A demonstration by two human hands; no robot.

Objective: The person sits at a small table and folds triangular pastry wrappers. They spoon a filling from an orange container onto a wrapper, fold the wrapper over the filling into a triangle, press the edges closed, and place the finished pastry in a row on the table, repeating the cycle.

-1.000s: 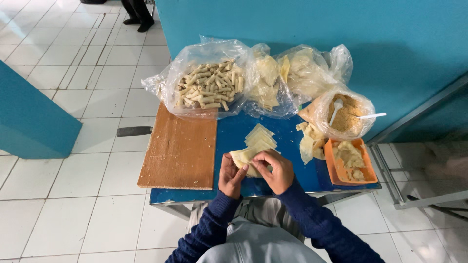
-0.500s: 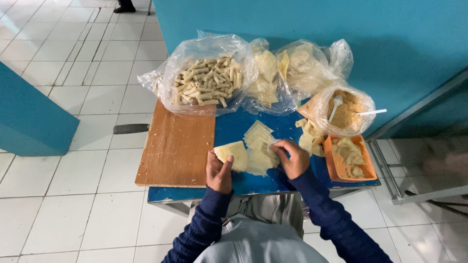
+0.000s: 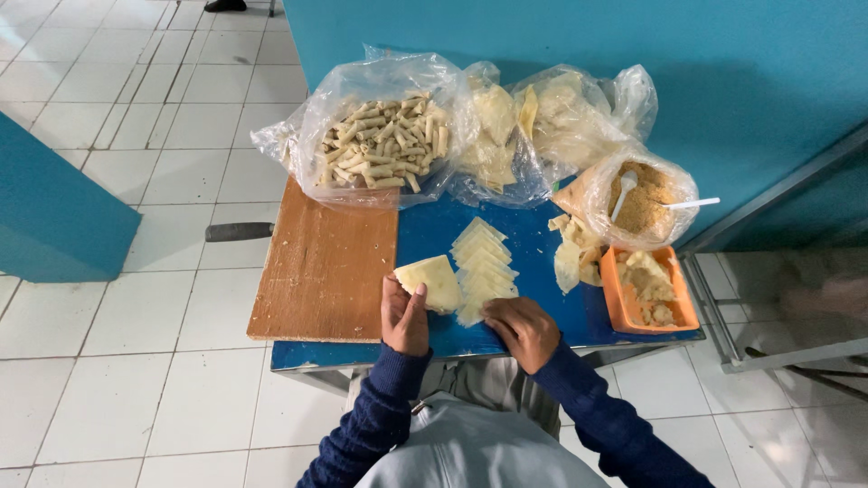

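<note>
1. White floor tiles (image 3: pixel 163 307) surround a small blue bench (image 3: pixel 542 271) that stands against a teal wall (image 3: pixel 579 36).
2. A wooden board (image 3: pixel 321 271) covers the bench's left part.
3. The left hand (image 3: pixel 404 316) rests at the board's right edge, fingers curled around the near corner of a pale wrapper (image 3: pixel 432 280); it holds that sheet, which lies flat on the blue top.
4. Just to the right of the wrapper, a stack (image 3: pixel 484 269) of the same sheets is fanned out in a row running away from the person.
5. The right hand (image 3: pixel 522 330) lies palm down at the near end of the stack, fingers loosely bent and touching the nearest sheet; whether it grips anything I cannot tell.
6. At the back, a clear bag of rolls (image 3: pixel 380 140) sits above the board.
7. Beside it to the right are two more bags of sheets (image 3: pixel 524 122).
8. Farther right, a bag of crumbs (image 3: pixel 644 199) holds a white spoon (image 3: pixel 624 192).
9. An orange tray (image 3: pixel 624 312) with pale scraps sits on the bench's right edge, loose dough pieces (image 3: pixel 571 253) just left of it.
10. Both arms wear dark blue knit sleeves (image 3: pixel 380 416).
</note>
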